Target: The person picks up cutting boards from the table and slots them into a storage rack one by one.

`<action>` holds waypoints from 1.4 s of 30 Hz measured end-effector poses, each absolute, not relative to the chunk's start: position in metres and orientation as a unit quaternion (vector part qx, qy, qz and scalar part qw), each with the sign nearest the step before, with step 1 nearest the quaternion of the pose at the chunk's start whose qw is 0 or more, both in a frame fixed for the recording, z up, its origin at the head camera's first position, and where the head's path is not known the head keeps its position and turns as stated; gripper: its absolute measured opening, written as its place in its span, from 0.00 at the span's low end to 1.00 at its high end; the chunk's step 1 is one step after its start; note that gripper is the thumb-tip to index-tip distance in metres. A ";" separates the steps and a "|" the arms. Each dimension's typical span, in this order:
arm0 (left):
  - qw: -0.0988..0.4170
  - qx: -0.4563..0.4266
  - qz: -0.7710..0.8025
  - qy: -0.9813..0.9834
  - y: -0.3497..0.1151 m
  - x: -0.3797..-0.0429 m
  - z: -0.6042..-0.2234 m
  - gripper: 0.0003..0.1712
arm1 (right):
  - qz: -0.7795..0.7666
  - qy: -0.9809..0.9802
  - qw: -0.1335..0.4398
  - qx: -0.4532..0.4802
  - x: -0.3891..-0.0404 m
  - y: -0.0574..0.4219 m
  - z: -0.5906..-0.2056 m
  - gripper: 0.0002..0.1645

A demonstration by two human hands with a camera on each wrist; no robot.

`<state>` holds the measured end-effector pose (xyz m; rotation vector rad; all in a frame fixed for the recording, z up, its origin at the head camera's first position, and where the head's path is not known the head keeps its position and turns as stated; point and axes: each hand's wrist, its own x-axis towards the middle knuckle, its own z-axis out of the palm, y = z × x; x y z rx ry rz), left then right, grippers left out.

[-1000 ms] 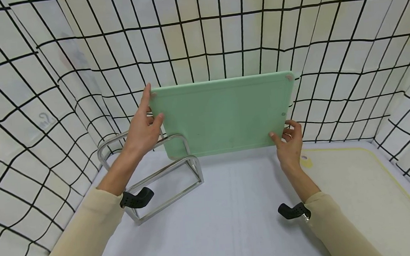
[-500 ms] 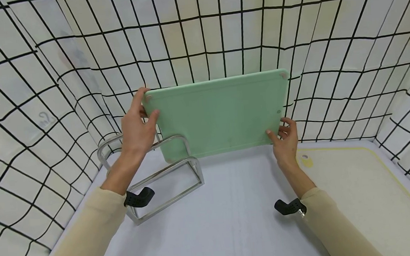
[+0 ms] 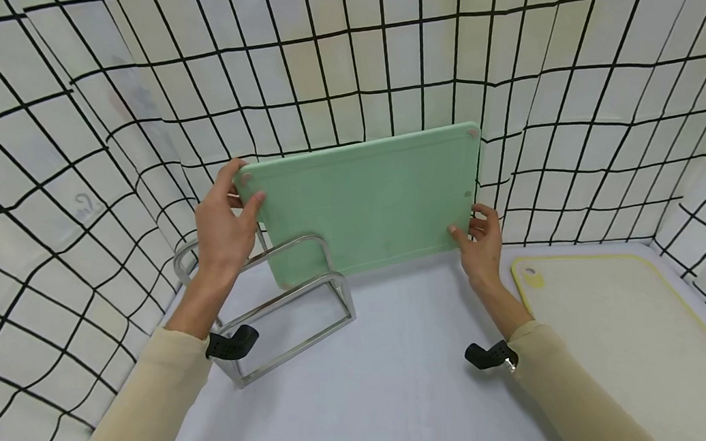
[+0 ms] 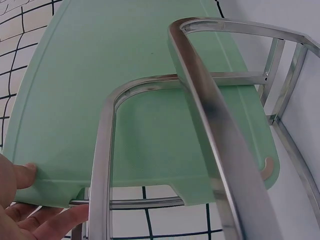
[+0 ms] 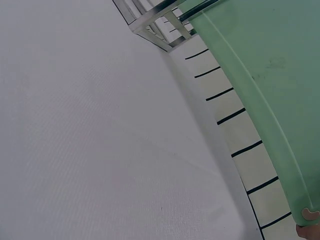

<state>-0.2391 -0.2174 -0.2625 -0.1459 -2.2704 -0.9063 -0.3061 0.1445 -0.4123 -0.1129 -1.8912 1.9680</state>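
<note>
A pale green cutting board (image 3: pixel 370 199) stands on its long side, slightly tilted, with both hands on it. My left hand (image 3: pixel 221 230) grips its upper left corner, thumb on the near face and fingers behind. Near the lower right corner, my right hand (image 3: pixel 483 249) pinches the short edge. The board's left end reaches into a silver metal rack (image 3: pixel 284 297), behind the two nearer hoops. In the left wrist view, a rear rail of the rack (image 4: pixel 147 203) shows through the board's handle cutout. Only a fingertip (image 5: pixel 307 231) of my right hand appears in the right wrist view.
A cream cutting board (image 3: pixel 618 325) with a yellow rim lies flat on the right. White cloth (image 3: pixel 376 369) covers the table. Black wire grid panels (image 3: pixel 378 55) stand along the back and both sides.
Both hands have carried the green board leftwards, its left end moving further behind the rack's hoops. Its left top corner has dropped a little. The rack has stayed in place.
</note>
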 end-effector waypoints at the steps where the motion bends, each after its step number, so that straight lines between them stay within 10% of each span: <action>1: 0.341 -0.057 -0.349 -0.871 -0.218 -0.239 -0.263 0.29 | 0.705 -0.678 0.203 -0.040 -0.306 0.144 -0.413 0.37; 42: 0.374 -0.021 -0.349 -0.859 -0.249 -0.217 -0.267 0.31 | 0.706 -0.682 0.190 0.008 -0.320 0.114 -0.418 0.35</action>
